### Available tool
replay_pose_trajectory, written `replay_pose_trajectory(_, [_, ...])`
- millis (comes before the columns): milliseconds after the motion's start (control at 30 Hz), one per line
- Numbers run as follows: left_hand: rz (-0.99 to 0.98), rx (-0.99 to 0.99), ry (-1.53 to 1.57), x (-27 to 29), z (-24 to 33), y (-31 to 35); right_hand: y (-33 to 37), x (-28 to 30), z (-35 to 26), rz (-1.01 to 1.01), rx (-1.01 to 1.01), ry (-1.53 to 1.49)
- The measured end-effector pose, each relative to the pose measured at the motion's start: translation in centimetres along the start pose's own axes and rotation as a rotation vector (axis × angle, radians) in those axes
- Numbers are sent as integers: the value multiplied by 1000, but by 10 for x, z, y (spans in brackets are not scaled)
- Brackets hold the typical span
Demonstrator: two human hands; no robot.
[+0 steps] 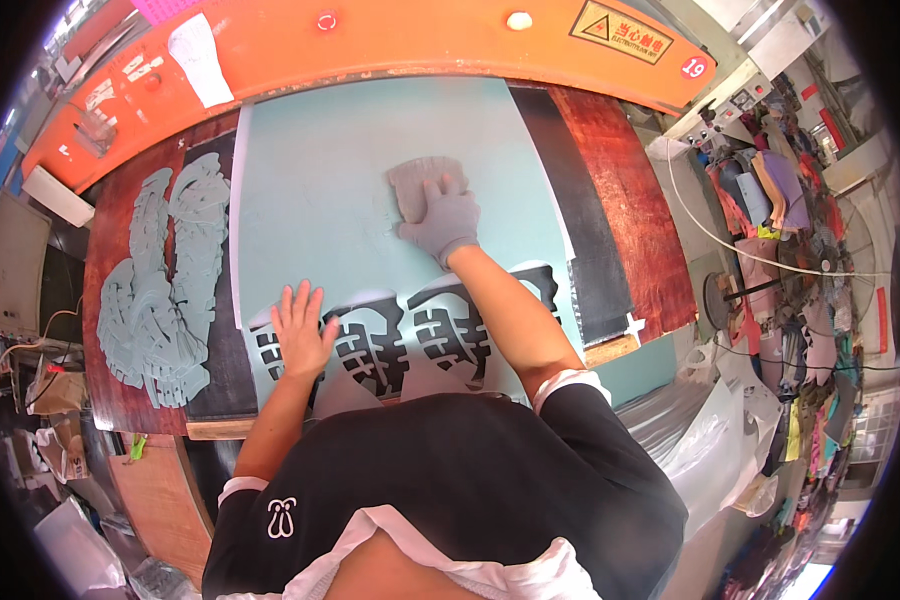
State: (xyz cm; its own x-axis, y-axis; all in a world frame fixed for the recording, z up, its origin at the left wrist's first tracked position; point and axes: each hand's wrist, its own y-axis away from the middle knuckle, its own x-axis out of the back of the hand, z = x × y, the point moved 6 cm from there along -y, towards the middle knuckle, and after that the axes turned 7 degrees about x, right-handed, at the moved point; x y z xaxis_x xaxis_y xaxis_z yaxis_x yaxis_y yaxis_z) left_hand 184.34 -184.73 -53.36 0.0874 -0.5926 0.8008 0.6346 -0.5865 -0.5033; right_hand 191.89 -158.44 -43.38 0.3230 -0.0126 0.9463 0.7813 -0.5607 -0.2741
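Note:
A large pale blue-green sheet (310, 170) lies on the machine bed in front of me. Over its middle, my right hand (444, 222) wears a grey glove and closes on a flat grey-brown pad (415, 185); whether this is a brush, a cloth or a block I cannot tell. The pad looks to rest on the sheet. My left hand (304, 335) is bare, with fingers spread, at the sheet's near left part beside the cut-out openings (368, 335), where black shows through. Nothing is in it.
Left of the sheet are piled cut blue-green pieces (175, 290) on the dark red and black bed (620, 190). An orange machine beam (410, 35) with buttons crosses the far side. Coloured scraps (770, 200) hang at right, near clear plastic sheeting (700, 430) and a white cable (715, 235).

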Motion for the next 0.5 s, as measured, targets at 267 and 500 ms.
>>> replay_pose_trajectory(267, [35, 13, 2, 0, 1, 4, -7, 20, 65, 213, 105, -790])
replay_pose_trajectory(500, [38, 22, 40, 7, 3, 4, 2, 39, 118, 155, 60, -186])
